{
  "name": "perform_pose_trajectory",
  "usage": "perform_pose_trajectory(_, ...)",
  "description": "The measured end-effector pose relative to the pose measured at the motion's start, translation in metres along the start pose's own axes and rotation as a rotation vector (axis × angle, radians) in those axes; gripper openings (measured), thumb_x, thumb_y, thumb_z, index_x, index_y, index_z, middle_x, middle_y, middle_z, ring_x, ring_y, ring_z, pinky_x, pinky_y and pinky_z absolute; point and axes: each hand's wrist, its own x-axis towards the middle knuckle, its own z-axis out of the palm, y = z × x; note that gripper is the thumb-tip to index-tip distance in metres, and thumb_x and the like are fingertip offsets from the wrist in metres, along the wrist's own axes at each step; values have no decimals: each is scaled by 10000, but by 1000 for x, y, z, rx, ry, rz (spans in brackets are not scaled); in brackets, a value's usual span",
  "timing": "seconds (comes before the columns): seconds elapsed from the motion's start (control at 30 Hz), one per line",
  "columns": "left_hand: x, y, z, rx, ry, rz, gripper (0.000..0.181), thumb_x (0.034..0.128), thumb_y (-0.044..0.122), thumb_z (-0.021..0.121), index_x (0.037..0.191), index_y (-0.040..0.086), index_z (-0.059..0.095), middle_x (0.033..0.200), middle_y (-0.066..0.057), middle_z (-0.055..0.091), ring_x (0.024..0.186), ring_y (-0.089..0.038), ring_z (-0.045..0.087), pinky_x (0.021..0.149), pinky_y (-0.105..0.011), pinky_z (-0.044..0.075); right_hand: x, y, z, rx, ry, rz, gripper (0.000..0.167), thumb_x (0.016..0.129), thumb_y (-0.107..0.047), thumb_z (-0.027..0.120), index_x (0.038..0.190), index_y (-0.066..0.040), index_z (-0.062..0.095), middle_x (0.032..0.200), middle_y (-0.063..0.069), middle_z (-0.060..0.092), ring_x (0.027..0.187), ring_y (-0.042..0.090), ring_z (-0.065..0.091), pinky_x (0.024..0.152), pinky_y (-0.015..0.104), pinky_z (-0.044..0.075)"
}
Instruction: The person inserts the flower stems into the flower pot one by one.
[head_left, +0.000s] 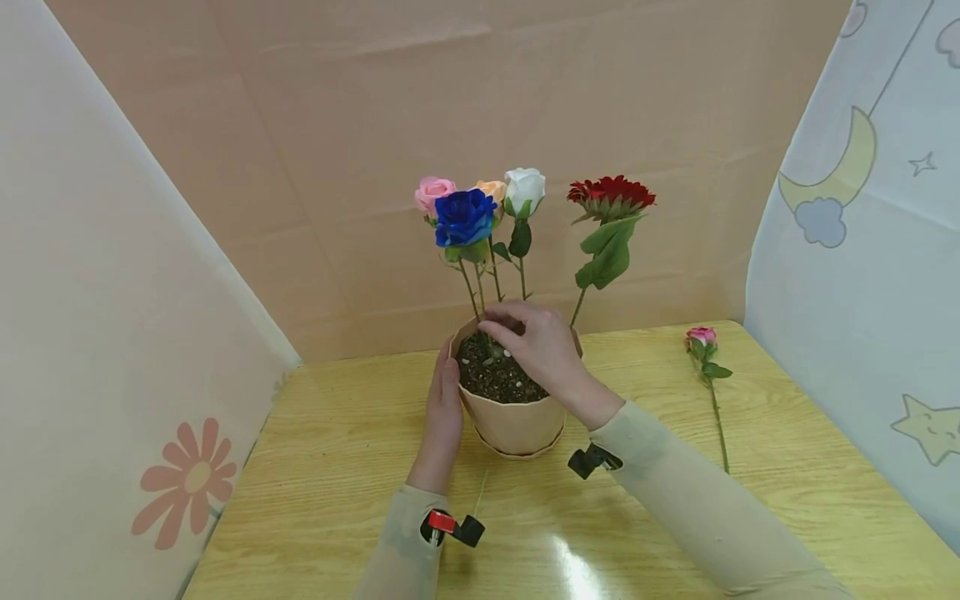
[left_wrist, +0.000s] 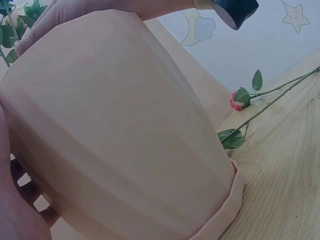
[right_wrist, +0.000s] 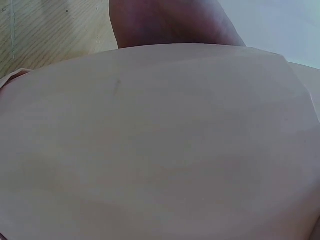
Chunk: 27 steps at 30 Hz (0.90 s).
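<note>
A beige flower pot [head_left: 517,421] filled with dark soil [head_left: 495,383] stands on the table. My left hand [head_left: 444,400] rests along the pot's left side, fingers extended against its wall. At the soil's left part, my right hand [head_left: 536,346] pinches a stem low down, seemingly that of the blue rose [head_left: 465,218]. Behind the blue bloom are a pink rose [head_left: 433,196] and a partly hidden orange rose [head_left: 492,192]. A white rose [head_left: 524,192] rises beside them, and a red flower [head_left: 612,198] leans right. The pot wall [right_wrist: 165,140] fills most of the right wrist view.
A pink rose [head_left: 702,337] with a long stem lies on the table [head_left: 322,467] to the right. The left wrist view shows a second leafy stem [left_wrist: 270,105] there, partly behind the pot. Cloth backdrops [head_left: 360,167] enclose the back and sides.
</note>
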Motion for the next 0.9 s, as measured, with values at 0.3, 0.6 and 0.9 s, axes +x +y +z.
perform_pose_trajectory(0.3,1,0,0,-6,-4,42,586,1221,469,310,1762,242,310,1782,-27,332,1646,-285,282,1319,-587,223,-4,-5,-7,62,-2,25,298,1032,-252,828,1287,-98,822,1093,-12,813,882,125,750,794,386,637)
perform_pose_trajectory(0.6,-1,-3,0,-1,5,27,570,1221,477,310,1758,286,323,1785,-11,325,1649,-287,273,1318,-595,220,-24,-11,-31,98,16,83,331,1029,-288,833,1345,-195,809,1147,-63,804,911,99,739,800,353,614)
perform_pose_trajectory(0.9,-2,1,0,23,23,18,583,1221,457,340,1759,233,318,1800,-48,287,1663,-331,224,1323,-619,177,-48,2,-61,14,30,86,292,1002,-192,859,1292,-178,824,1114,-36,821,917,125,753,780,302,595)
